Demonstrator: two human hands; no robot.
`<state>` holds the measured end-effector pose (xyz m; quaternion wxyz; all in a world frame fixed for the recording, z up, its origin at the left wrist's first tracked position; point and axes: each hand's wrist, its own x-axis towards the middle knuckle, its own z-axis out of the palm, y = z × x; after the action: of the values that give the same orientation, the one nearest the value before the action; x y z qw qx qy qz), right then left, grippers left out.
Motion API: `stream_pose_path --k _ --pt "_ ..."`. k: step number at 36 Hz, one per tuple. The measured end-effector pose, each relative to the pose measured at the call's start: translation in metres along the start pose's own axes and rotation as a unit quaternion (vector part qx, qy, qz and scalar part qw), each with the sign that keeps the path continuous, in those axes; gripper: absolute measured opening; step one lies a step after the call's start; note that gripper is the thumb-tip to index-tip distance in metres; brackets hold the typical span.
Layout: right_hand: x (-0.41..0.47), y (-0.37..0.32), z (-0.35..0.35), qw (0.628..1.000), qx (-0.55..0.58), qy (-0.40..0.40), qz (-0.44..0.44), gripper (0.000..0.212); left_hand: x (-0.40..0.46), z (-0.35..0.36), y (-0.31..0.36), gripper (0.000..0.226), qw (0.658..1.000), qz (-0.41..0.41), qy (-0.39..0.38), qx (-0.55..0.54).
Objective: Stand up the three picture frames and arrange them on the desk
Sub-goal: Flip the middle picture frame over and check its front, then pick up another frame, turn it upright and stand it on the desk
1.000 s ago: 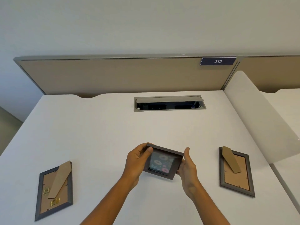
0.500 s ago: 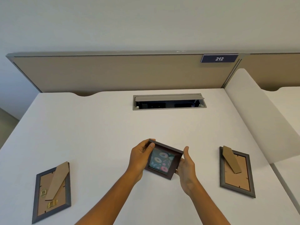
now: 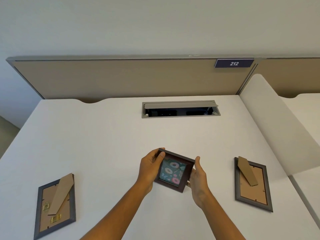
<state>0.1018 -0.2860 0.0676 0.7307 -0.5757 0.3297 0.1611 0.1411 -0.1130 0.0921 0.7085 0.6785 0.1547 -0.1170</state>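
A small dark brown picture frame (image 3: 173, 171) with a doughnut print is held tilted over the middle of the white desk (image 3: 103, 139), picture side facing me. My left hand (image 3: 149, 166) grips its upper left corner and my right hand (image 3: 197, 177) grips its right side. A grey frame (image 3: 56, 206) lies face down at the front left, its cardboard stand folded against its back. A second grey frame (image 3: 252, 185) lies face down at the front right, stand also flat.
An open cable hatch (image 3: 180, 110) is set into the desk near the back. A beige partition (image 3: 121, 78) with a "212" sign (image 3: 234, 63) runs behind it. A white side divider (image 3: 277, 122) borders the desk's right edge.
Both hands have turned the dark brown frame clockwise, so it stands more upright in its tilt. The two grey frames have not moved.
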Motion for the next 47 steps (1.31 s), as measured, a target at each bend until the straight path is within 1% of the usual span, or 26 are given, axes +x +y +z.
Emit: stream_pose_path --k 3,7,9,11,13,15,17,20,22,27,33,36,40,44,47 --pt "0.0 0.0 0.0 1.0 -0.008 0.001 0.004 0.09 0.0 0.0 -0.001 0.023 1.0 0.001 0.009 0.011" --pt "-0.005 0.001 0.001 0.999 -0.026 0.019 -0.015 0.075 -0.001 -0.003 -0.004 0.024 0.999 0.015 0.019 0.025" --pt "-0.008 0.0 0.001 0.998 -0.042 0.038 -0.037 0.075 -0.002 -0.006 -0.008 0.036 0.998 0.034 0.02 0.055" --pt "-0.011 -0.002 0.0 0.994 -0.058 0.062 -0.07 0.073 -0.002 -0.012 -0.014 0.053 0.989 0.067 0.019 0.13" --pt "-0.011 -0.004 -0.002 0.982 -0.1 0.089 -0.132 0.069 -0.003 -0.018 -0.021 0.072 0.972 0.089 0.011 0.218" --pt "-0.01 -0.004 -0.007 0.946 -0.203 0.119 -0.223 0.067 -0.003 -0.025 -0.027 0.084 0.949 0.119 0.007 0.292" --pt "-0.007 -0.008 -0.011 0.896 -0.296 0.151 -0.294 0.07 -0.002 -0.033 -0.032 0.091 0.913 0.182 0.013 0.366" --pt "-0.008 -0.019 -0.011 0.833 -0.376 0.174 -0.366 0.068 -0.003 -0.045 -0.034 0.096 0.861 0.232 0.036 0.452" --pt "-0.008 -0.024 -0.009 0.801 -0.41 0.17 -0.403 0.065 -0.005 -0.052 -0.034 0.092 0.846 0.245 0.048 0.472" --pt "-0.014 -0.033 0.006 0.745 -0.462 0.153 -0.457 0.07 -0.013 -0.068 -0.031 0.089 0.834 0.261 0.072 0.481" --pt "-0.024 -0.034 0.035 0.695 -0.494 0.116 -0.508 0.071 -0.026 -0.095 -0.026 0.089 0.83 0.257 0.109 0.483" --pt "-0.028 -0.028 0.055 0.684 -0.502 0.089 -0.521 0.071 -0.032 -0.112 -0.027 0.09 0.832 0.246 0.129 0.48" --pt "-0.037 -0.017 0.085 0.679 -0.517 0.039 -0.52 0.071 -0.042 -0.141 -0.033 0.091 0.839 0.23 0.151 0.47" --pt "-0.04 0.001 0.115 0.657 -0.539 -0.004 -0.527 0.07 -0.052 -0.172 -0.042 0.093 0.844 0.21 0.175 0.461" --pt "-0.041 0.017 0.137 0.651 -0.544 -0.044 -0.527 0.068 -0.061 -0.194 -0.05 0.094 0.849 0.191 0.192 0.453"
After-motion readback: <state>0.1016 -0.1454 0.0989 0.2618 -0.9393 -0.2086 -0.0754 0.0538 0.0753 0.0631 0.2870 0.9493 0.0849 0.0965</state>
